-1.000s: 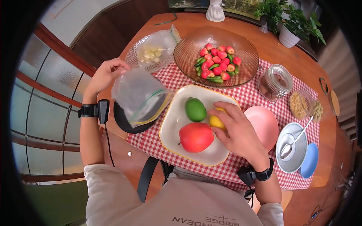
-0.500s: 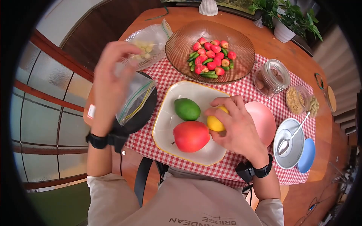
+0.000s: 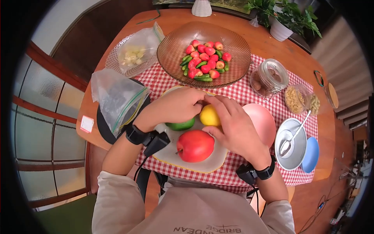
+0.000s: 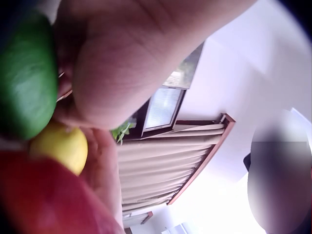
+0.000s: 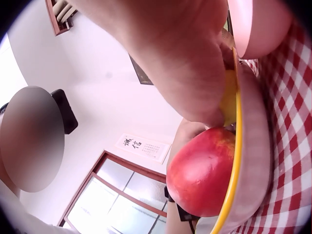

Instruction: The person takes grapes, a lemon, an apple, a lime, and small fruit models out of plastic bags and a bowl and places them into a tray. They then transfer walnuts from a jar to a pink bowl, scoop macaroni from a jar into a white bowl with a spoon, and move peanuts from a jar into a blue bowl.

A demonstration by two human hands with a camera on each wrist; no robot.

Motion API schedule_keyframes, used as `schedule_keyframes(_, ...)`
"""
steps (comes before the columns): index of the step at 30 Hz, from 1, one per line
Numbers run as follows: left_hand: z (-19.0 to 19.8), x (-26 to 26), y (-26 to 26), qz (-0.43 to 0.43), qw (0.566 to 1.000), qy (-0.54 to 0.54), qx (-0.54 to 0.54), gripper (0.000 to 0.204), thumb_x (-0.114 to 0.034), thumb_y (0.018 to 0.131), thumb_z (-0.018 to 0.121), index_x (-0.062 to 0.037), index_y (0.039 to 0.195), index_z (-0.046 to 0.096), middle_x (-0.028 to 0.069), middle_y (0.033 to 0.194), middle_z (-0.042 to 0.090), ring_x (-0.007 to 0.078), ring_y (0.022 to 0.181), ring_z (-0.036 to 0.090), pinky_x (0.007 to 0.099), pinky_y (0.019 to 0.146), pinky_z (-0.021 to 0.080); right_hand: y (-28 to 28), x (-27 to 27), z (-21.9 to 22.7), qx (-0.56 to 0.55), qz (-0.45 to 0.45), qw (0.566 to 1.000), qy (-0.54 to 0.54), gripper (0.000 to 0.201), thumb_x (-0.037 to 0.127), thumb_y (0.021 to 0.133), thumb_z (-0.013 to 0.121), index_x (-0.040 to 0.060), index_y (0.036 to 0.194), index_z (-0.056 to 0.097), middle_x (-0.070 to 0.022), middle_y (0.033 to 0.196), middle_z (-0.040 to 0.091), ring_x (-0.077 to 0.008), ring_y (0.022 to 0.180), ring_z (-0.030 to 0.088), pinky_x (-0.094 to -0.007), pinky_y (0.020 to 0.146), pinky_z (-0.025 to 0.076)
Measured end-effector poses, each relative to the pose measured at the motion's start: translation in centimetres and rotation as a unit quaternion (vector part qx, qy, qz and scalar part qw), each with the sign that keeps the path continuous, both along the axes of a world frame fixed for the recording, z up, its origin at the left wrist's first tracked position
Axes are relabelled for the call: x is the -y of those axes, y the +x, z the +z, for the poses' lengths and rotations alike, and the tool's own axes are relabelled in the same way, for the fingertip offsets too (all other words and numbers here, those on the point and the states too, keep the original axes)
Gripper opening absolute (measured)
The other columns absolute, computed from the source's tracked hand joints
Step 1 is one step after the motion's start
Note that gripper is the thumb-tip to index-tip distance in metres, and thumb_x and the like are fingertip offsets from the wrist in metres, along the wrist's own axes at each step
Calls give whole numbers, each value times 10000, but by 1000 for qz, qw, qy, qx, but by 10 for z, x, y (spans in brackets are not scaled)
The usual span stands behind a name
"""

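The left hand reaches inward over the green fruit, knuckles bent; whether its grip holds anything, I cannot tell. The right hand slants in opposite, its grip curled round the yellow lemon inside the white tray.

before you is a smooth, small round yellow fruit, a glossy, rounded red fruit and a smooth white yellow-rimmed tray. your red-and-white checked tablecloth looks like matt cloth, the wide brown bowl like ribbed glass, the clear zip bag like crinkled plastic, the orange-brown table like varnished wood.
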State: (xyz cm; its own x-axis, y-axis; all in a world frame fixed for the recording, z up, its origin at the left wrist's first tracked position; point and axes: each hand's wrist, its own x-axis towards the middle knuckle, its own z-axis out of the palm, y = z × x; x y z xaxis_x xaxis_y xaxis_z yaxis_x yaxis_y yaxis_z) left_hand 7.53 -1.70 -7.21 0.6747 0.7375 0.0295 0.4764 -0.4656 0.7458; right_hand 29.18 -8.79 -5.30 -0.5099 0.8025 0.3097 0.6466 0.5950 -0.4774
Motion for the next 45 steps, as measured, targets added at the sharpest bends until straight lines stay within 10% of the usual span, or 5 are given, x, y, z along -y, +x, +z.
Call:
schedule_keyframes(6,9,-10,7,-13,991,-33,-129,223,-70,866,591,31,1058,643,204,952,708,355,889,684,437,757,523,2,-3,4,-5,7,999,-47,793,126,732,845,4,1418,466,-202,1321,547,-386,1202,563,-451,1014,490)
schedule_keyframes(10,21,1,4,-47,967,-239,78,276,-142,932,603,32,1143,638,177,1052,698,296,952,684,375,821,527,1,-6,-2,-16,6,999,-46,788,104,727,843,18,1416,470,-179,1316,547,-381,1201,562,-454,1016,489)
schedule_keyframes(15,16,9,7,-23,993,-104,-44,645,-343,752,852,7,1224,586,183,1078,683,320,1009,675,387,878,514,4,-8,-19,-89,48,994,-30,701,0,735,789,63,1380,525,-149,1316,546,-366,1206,560,-449,1011,502)
schedule_keyframes(25,17,8,7,-13,990,-115,-87,575,-275,751,808,-18,1210,577,177,1052,688,329,975,677,398,834,520,5,11,-6,75,-161,984,9,674,99,768,785,35,1385,521,-142,1294,585,-332,1056,571,-482,989,432)
schedule_keyframes(45,28,-24,18,-106,984,-111,-94,588,-380,788,819,-15,1199,612,160,1080,678,300,987,660,390,853,517,17,-22,-25,25,-147,988,-27,462,76,862,646,87,1319,585,-161,1034,708,-334,1076,611,-502,999,358)
